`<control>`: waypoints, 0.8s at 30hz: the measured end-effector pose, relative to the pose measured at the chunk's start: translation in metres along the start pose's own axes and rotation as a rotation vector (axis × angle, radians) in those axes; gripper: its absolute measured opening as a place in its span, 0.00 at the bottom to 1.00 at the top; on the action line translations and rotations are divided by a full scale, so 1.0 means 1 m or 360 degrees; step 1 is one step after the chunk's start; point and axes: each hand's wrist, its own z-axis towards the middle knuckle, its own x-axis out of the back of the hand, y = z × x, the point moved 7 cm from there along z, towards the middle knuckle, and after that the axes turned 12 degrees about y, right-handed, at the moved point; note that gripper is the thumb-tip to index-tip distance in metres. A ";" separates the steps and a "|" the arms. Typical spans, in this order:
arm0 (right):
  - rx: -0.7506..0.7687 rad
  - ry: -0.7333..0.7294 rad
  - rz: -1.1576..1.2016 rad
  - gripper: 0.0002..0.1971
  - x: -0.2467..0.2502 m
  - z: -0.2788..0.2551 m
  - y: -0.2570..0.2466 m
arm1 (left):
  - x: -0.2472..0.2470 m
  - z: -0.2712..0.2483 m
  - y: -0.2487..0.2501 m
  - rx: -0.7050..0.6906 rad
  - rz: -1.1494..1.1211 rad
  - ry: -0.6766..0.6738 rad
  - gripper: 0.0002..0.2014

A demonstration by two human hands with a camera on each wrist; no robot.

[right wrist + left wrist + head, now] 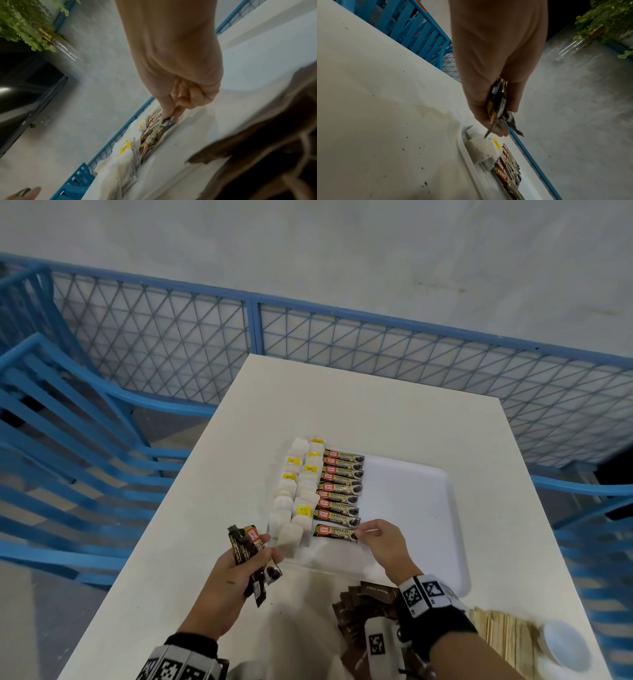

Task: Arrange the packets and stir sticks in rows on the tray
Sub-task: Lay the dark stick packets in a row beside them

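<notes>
A white tray [428, 508] lies on the white table. On its left part lie two rows of white tea bags [294, 494] and a row of brown coffee granule packets [342, 487]. My right hand [363, 534] pinches the right end of the nearest coffee packet [334, 533] in that row, and the pinch shows in the right wrist view [169, 119]. To the tray's left, my left hand [253, 556] grips a bundle of coffee packets [248, 546] above the table, the same bundle [498, 105] appearing in the left wrist view.
A heap of dark brown sachets [366, 607] lies at the near table edge under my right wrist. Wooden stir sticks [503, 635] and a white cup [561, 642] sit at the near right. Blue chairs [68, 440] and a blue mesh fence [342, 344] surround the table.
</notes>
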 end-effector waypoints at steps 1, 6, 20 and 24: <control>-0.0005 0.0031 -0.0011 0.03 -0.001 0.001 0.000 | 0.000 0.000 0.001 -0.0005 0.0000 -0.0002 0.09; 0.0005 0.0081 -0.0066 0.04 -0.004 0.003 -0.003 | -0.001 -0.001 0.003 -0.0017 0.0006 -0.0026 0.09; 0.0021 0.0156 -0.0117 0.06 -0.011 0.007 -0.003 | -0.005 0.001 -0.002 0.0043 0.0025 0.0021 0.09; 0.0134 0.0162 -0.0187 0.07 -0.011 0.004 -0.010 | -0.009 -0.001 -0.003 0.0024 0.0106 0.0004 0.09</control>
